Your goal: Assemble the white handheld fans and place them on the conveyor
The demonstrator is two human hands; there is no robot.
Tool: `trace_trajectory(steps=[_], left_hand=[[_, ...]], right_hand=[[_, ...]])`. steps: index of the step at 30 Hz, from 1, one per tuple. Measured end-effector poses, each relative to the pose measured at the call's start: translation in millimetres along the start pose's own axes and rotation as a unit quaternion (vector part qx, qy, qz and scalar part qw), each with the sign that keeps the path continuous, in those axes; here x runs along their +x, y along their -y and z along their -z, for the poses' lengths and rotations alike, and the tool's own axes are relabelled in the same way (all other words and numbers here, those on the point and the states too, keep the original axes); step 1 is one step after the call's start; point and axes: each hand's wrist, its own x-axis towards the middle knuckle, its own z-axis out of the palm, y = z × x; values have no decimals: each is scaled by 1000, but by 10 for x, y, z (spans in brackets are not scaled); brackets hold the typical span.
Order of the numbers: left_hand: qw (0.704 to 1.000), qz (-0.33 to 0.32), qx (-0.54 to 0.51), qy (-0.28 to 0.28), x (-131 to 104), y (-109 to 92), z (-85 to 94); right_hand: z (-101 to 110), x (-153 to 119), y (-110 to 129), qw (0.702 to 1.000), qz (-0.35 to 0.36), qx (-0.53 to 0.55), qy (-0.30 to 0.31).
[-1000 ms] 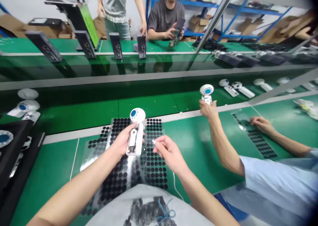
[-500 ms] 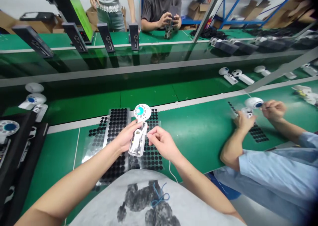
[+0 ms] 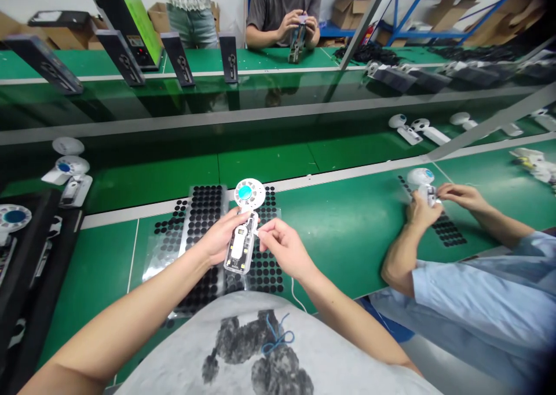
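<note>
My left hand [image 3: 223,237] grips a white handheld device with a round vented head, like a small fan [image 3: 240,247]. A blue-green disc sits in the middle of its head, and its body shows a circuit board with small lit spots. At the device's right edge, my right hand [image 3: 284,245] pinches a small white plug [image 3: 256,231]. From below that hand a white cable [image 3: 297,295] runs down to the table edge. Beneath both hands lie clear sheets of round black stickers [image 3: 204,209].
More white fan units [image 3: 72,166] stand at the left beside a black tray [image 3: 72,233]. On the right, a co-worker's hands [image 3: 423,209] hold a similar unit. Beyond the table edge runs a green conveyor [image 3: 260,157], with upright dark boxes [image 3: 229,59] on the far bench.
The circuit board in the device now shows lit spots and the body faces up more squarely. My hands have barely moved. The co-worker's right hand has come in to the unit's body.
</note>
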Motion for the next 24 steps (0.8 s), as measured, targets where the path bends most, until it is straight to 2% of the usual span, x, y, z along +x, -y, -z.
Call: trace_trajectory(steps=[7,14,20,24], left_hand=[[999,-7,40,-3,-18,21,17],[1000,-23,21,-3,-11,51,66],[998,-34,47,-15,24,53,101],[997,-39,64,-20,42,54,113]], right_hand=[[-2,12,-19,997,6,-81,19],[-21,119,-87,998,4,-55,44],[-31,171,-124,998,-4,-42,48],[-32,208,-126,995,-10,-85,52]])
